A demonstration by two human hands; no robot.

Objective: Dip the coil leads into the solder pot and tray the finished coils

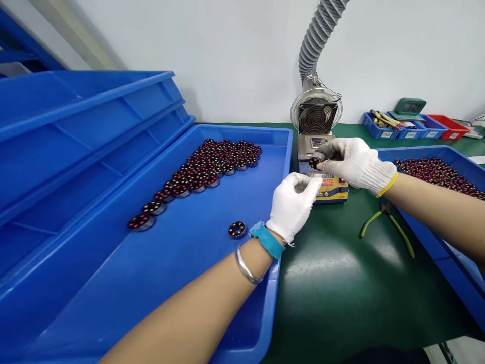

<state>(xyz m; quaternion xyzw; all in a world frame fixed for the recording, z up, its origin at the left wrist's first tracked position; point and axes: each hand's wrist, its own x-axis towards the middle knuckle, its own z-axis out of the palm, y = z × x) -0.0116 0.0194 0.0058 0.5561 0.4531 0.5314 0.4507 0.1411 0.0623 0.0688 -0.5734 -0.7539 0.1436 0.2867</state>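
My right hand (350,164), in a white knit glove with greyed fingertips, grips a round metal-rimmed part (316,162) with copper-coloured spots on its dark face. It is above the front of a small heating unit (333,194) that has a red digital display. My left hand (293,205), also gloved in white, is closed in a pinch just in front of that unit; whatever is between its fingertips is too small to make out. A similar round part (237,230) lies alone in the large blue tray (204,278), left of my left wrist.
Rows of round parts (204,172) fill the tray's back left. Stacked blue bins (94,116) stand farther left. Green-handled cutters (385,217) lie on the green table (318,283). Another blue tray (420,151) holds many parts at right. A fan (318,117) with a duct (318,43) rises behind.
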